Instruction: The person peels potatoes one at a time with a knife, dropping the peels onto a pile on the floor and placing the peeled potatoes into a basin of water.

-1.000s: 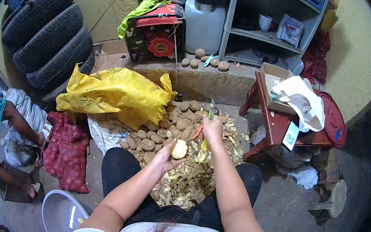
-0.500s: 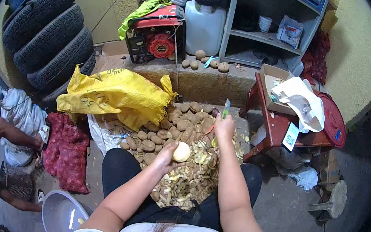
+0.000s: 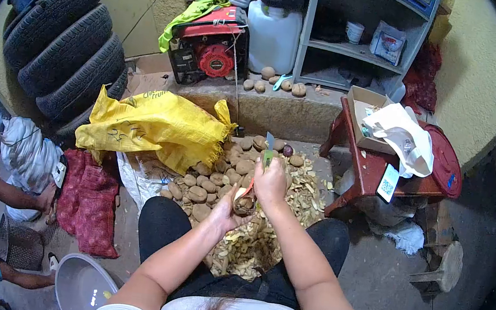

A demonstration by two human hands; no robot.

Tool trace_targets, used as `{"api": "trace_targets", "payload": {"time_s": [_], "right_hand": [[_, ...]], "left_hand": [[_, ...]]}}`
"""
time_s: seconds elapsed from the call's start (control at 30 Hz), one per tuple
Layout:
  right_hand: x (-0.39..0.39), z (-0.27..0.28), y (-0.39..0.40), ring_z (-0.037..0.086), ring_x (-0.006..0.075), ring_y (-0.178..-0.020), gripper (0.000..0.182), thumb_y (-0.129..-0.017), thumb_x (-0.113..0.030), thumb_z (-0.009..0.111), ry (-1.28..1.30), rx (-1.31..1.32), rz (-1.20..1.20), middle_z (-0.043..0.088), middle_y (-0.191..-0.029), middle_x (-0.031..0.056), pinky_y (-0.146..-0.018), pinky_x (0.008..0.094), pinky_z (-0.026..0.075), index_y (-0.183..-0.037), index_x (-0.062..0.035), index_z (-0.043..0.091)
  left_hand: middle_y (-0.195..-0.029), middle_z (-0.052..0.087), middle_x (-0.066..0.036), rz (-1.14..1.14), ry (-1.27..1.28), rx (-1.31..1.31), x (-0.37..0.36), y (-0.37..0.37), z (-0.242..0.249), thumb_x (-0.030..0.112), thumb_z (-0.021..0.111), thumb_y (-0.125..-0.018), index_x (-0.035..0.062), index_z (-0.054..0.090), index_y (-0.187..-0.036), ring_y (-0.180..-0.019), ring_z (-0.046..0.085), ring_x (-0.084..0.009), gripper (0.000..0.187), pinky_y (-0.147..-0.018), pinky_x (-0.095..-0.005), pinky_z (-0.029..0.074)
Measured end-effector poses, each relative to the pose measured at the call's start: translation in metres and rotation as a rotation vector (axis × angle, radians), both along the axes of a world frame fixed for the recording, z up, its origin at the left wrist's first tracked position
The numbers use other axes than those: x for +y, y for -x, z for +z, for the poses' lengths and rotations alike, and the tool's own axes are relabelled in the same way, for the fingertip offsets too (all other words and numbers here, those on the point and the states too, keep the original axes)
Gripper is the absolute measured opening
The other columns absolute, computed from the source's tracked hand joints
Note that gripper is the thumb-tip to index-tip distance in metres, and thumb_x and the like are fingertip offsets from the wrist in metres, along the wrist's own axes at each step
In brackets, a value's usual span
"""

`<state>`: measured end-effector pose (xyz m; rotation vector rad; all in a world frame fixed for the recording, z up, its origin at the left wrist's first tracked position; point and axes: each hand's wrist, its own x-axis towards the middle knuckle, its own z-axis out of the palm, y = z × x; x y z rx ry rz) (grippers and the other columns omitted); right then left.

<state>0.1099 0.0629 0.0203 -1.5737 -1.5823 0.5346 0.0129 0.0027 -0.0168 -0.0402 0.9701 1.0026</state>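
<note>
My left hand (image 3: 226, 215) is closed around a potato (image 3: 244, 204) whose visible side looks brown. Close above it, my right hand (image 3: 271, 184) grips a knife (image 3: 268, 155) with a green handle, its blade pointing away from me. An orange-red tool (image 3: 245, 189), partly hidden by my fingers, lies between the right hand and the potato. Below both hands, a heap of peels (image 3: 242, 250) spreads between my legs. Brown unpeeled potatoes (image 3: 197, 194) are piled beyond and to the left.
A yellow sack (image 3: 152, 128) and red net bags (image 3: 87, 203) are on the left, near another person's leg (image 3: 21, 190). A grey basin (image 3: 80, 289) stands at the lower left. On the right is a red table (image 3: 367, 169) bearing a box and phone. A generator (image 3: 208, 51) stands behind.
My right hand has moved left and nearer to me, bringing the knife and orange-red tool close to my left hand. The pale potato surface seen before no longer shows; a brown one does.
</note>
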Motion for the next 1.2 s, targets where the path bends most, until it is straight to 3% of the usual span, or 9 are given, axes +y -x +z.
{"api": "trace_targets", "payload": {"time_s": [0.2, 0.27, 0.43, 0.57, 0.73, 0.8, 1.0, 1.03, 1.2], "right_hand": [[0.003, -0.006, 0.001, 0.056, 0.0393, -0.07, 0.03, -0.079, -0.029, 0.051, -0.143, -0.13, -0.033, 0.057, -0.075, 0.0225, -0.063, 0.047, 0.044, -0.081, 0.0012, 0.05], [0.006, 0.0, -0.001, 0.057, 0.0389, -0.072, 0.028, -0.079, -0.027, 0.051, 0.095, -0.119, -0.04, 0.058, -0.075, 0.0223, -0.064, 0.0463, 0.044, -0.082, 0.0004, 0.051], [0.024, -0.016, -0.017, 0.057, 0.0376, -0.074, 0.029, -0.078, -0.027, 0.051, 0.204, -0.038, -0.007, 0.058, -0.076, 0.0231, -0.067, 0.0443, 0.045, -0.08, 0.0019, 0.055], [0.049, -0.04, -0.039, 0.057, 0.039, -0.074, 0.036, -0.076, -0.029, 0.051, 0.274, -0.036, -0.057, 0.058, -0.074, 0.0266, -0.069, 0.0423, 0.045, -0.08, 0.0063, 0.057], [0.065, -0.047, -0.057, 0.058, 0.0379, -0.076, 0.038, -0.076, -0.031, 0.052, 0.307, 0.084, -0.13, 0.058, -0.073, 0.0266, -0.069, 0.0426, 0.044, -0.078, 0.0061, 0.057], [0.059, -0.039, -0.055, 0.059, 0.0366, -0.074, 0.037, -0.077, -0.032, 0.052, 0.134, 0.001, -0.253, 0.058, -0.072, 0.025, -0.066, 0.0423, 0.044, -0.077, 0.0048, 0.057], [0.047, -0.038, -0.027, 0.057, 0.0349, -0.081, 0.034, -0.079, -0.03, 0.051, 0.319, 0.272, 0.006, 0.058, -0.08, 0.0243, -0.072, 0.0414, 0.043, -0.084, 0.0037, 0.054], [0.027, -0.011, -0.02, 0.057, 0.0355, -0.077, 0.033, -0.079, -0.028, 0.051, 0.178, 0.045, 0.0, 0.057, -0.078, 0.0255, -0.07, 0.0417, 0.044, -0.085, 0.0047, 0.053], [0.011, -0.007, -0.007, 0.057, 0.0379, -0.071, 0.032, -0.078, -0.029, 0.052, 0.053, 0.006, -0.008, 0.058, -0.073, 0.0243, -0.066, 0.0427, 0.044, -0.082, 0.0027, 0.054]], "left_hand": [[-0.067, 0.053, -0.002, -0.067, -0.038, 0.031, 0.0, -0.002, -0.031, 0.048, 0.044, -0.081, 0.0147, 0.053, -0.081, -0.057, 0.05, -0.0163, 0.035, -0.043, -0.029, 0.038], [-0.063, 0.053, -0.001, -0.053, -0.036, 0.096, -0.002, -0.008, -0.016, 0.046, 0.045, -0.081, 0.0142, 0.052, -0.078, -0.051, 0.049, -0.0155, 0.033, -0.039, -0.0263, 0.036], [-0.063, 0.053, -0.001, -0.122, -0.077, 0.106, -0.003, -0.005, -0.015, 0.044, 0.047, -0.081, 0.0147, 0.051, -0.078, -0.045, 0.041, -0.0145, 0.03, -0.038, -0.0249, 0.024], [-0.067, 0.055, -0.002, -0.201, -0.162, 0.078, -0.006, 0.002, -0.024, 0.045, 0.048, -0.08, 0.0137, 0.053, -0.082, -0.048, 0.045, -0.0154, 0.031, -0.039, -0.026, 0.029], [-0.078, 0.057, -0.005, -0.055, -0.084, 0.077, -0.009, 0.005, -0.009, 0.045, 0.046, -0.082, 0.0121, 0.055, -0.095, -0.057, 0.051, -0.0186, 0.037, -0.046, -0.0276, 0.039], [-0.079, 0.057, -0.005, -0.011, -0.083, 0.011, -0.008, 0.006, -0.007, 0.046, 0.045, -0.082, 0.012, 0.055, -0.095, -0.058, 0.051, -0.0192, 0.038, -0.047, -0.0281, 0.041], [-0.079, 0.056, -0.006, -0.052, -0.075, -0.08, -0.005, 0.004, -0.008, 0.046, 0.038, -0.084, 0.0111, 0.054, -0.089, -0.06, 0.051, -0.0211, 0.039, -0.052, -0.0305, 0.044], [-0.078, 0.056, -0.006, -0.033, -0.057, -0.029, -0.004, 0.002, -0.007, 0.046, 0.038, -0.085, 0.011, 0.053, -0.088, -0.059, 0.05, -0.0211, 0.038, -0.051, -0.0308, 0.044], [-0.074, 0.055, -0.007, 0.018, -0.052, 0.164, -0.003, -0.005, -0.018, 0.046, 0.037, -0.085, 0.0105, 0.051, -0.086, -0.056, 0.05, -0.0207, 0.038, -0.047, -0.0307, 0.043]]}}
